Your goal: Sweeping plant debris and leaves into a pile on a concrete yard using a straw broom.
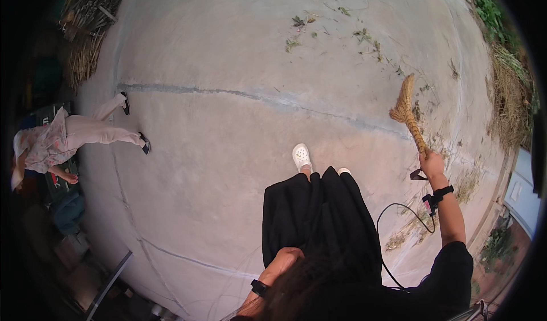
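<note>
My right hand (432,164) is closed round the handle of a straw hand broom (411,113), held out to the right with its bristles away from me. A dark strap (419,175) hangs by that hand. The broom head is over scattered leaves and dry stalks (417,111) on the concrete floor (216,150); whether it touches the floor I cannot tell. My left hand (288,255) rests against my black trousers (288,212), its fingers mostly hidden from sight. Both wrists wear black bands, and a black cable (393,207) loops from the right one.
More green leaves and plant bits (364,39) lie ahead on the floor. Another person (62,135) stands at the left. Bundled sticks (91,30) are piled at the far left, dry grass (507,98) along the right edge. Dry debris (407,230) lies near my right arm.
</note>
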`<state>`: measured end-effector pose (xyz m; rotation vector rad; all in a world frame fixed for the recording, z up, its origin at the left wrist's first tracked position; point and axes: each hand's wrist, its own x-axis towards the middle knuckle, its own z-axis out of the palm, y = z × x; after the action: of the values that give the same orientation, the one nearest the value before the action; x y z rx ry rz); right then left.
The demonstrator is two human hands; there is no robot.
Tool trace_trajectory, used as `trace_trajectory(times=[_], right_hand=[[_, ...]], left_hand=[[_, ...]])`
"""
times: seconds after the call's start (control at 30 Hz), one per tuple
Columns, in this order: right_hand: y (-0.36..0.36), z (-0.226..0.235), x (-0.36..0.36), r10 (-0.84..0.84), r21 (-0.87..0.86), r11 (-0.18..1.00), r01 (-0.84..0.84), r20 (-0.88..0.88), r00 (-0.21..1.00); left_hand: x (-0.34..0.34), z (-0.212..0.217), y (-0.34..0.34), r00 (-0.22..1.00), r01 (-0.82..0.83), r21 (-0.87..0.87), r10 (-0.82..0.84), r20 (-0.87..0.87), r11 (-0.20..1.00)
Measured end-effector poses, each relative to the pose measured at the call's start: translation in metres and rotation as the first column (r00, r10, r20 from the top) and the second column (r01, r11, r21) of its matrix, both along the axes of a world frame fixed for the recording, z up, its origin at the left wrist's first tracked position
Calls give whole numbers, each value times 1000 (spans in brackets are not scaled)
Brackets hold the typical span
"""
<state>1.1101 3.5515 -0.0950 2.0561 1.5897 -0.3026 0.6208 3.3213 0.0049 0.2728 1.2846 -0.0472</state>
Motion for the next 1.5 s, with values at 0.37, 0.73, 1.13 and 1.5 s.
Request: trace_trajectory(times=[0.37,0.73,1.13,1.5], right_hand=[[-39,-28,-188,232,45,966,-255,-589,774],[-40,-55,-150,-36,-215,974,-77,-479,877],[-116,36,23,-87,-152,985,80,-41,995],[-172,13,-13,200,-357,888,-290,-268,942]], left_hand=[[1,-1,18,994,105,33,-105,-5,994],[-5,3,34,983,185,37,-185,-7,982],[-7,-14,56,964,235,234,-257,68,943],[-4,-8,86,933,343,244,-359,23,907]])
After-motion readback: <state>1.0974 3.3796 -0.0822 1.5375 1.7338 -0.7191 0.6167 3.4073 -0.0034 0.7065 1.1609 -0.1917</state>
